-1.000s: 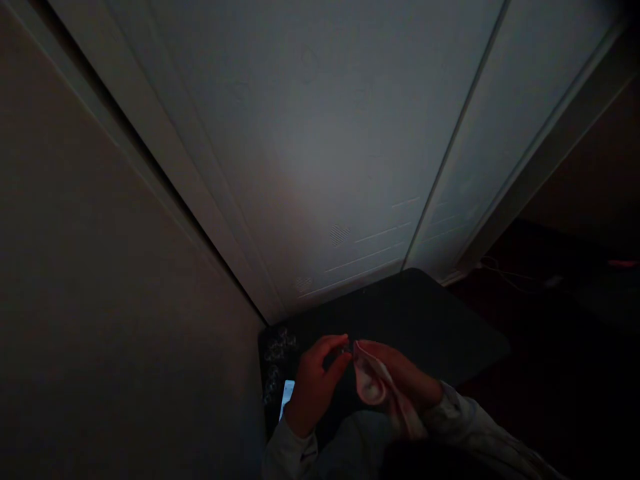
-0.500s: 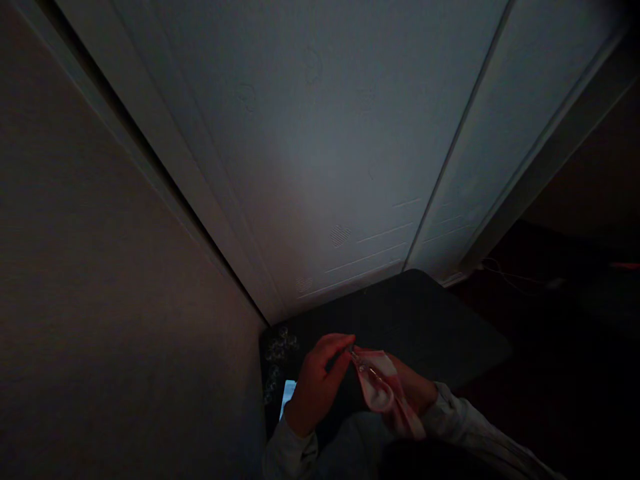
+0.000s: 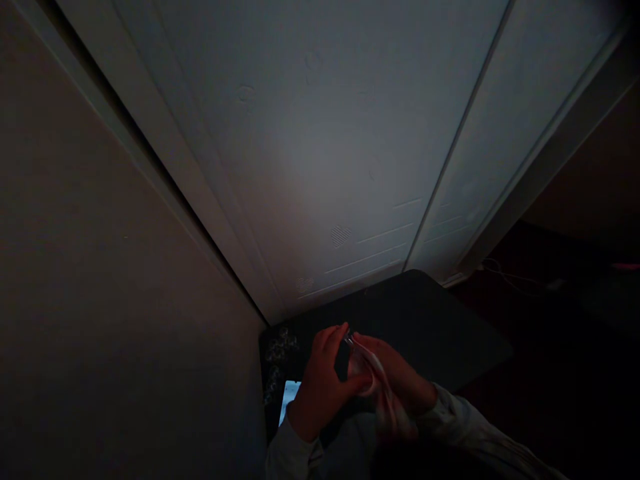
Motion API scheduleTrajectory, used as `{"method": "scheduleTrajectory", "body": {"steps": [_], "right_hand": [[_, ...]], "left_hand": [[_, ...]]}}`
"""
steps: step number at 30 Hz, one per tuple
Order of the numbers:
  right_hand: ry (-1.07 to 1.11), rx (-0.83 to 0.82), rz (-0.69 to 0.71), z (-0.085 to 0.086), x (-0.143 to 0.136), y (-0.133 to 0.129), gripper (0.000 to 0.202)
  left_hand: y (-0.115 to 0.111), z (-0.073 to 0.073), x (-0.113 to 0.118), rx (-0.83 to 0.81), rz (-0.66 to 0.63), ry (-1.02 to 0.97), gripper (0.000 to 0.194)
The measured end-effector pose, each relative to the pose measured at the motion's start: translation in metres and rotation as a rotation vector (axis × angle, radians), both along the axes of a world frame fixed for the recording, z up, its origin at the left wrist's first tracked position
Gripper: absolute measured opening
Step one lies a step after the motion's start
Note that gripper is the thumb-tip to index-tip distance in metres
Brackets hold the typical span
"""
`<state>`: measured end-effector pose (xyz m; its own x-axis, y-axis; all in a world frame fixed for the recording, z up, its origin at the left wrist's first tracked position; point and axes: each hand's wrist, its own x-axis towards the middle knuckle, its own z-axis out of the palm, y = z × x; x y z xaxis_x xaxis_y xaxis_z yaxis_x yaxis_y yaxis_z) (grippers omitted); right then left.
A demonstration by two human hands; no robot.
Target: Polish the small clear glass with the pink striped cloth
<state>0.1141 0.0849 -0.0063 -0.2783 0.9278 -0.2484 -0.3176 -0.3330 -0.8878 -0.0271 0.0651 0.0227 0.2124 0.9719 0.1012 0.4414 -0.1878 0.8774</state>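
My left hand (image 3: 320, 383) is curled above the dark tabletop. At its fingertips is a small, shiny clear piece (image 3: 349, 339), too dim to name. The left thumb presses against a pink-and-white cloth (image 3: 385, 407). Fingers of my right hand (image 3: 403, 373) grip the cloth from the other side, close to the clear piece. The loose end of the cloth hangs down toward my lap, folded and partly in shadow.
Several clear, round-looking pieces (image 3: 281, 347) lie at the table's left corner. A lit phone screen (image 3: 289, 399) shows beside my left wrist. The dark table (image 3: 430, 327) stands against a pale panelled door (image 3: 325, 147) and a left wall (image 3: 125, 300). A cable (image 3: 510, 273) lies at right.
My hands have drawn closer together around the cloth. The left thumb has moved down onto it, and the cloth is now more bunched, with its right side turned upward.
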Motion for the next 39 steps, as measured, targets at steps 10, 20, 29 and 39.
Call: {"method": "scheduleTrajectory", "body": {"steps": [10,20,29,39], "right_hand": [[-0.043,-0.022,-0.078,-0.009,-0.002,0.000,0.045],[-0.036,0.034,-0.260,0.013,0.000,0.001,0.044],[-0.010,0.037,-0.049,0.023,-0.002,-0.008,0.041],[0.088,0.105,0.070,0.011,-0.002,-0.005,0.035]], "left_hand": [[-0.002,-0.001,-0.001,0.114,-0.061,0.152,0.071],[-0.008,0.006,-0.007,0.231,-0.065,0.132,0.063],[-0.003,0.004,-0.008,0.258,-0.059,0.213,0.068],[-0.005,0.005,-0.008,0.278,-0.106,0.227,0.072]]}}
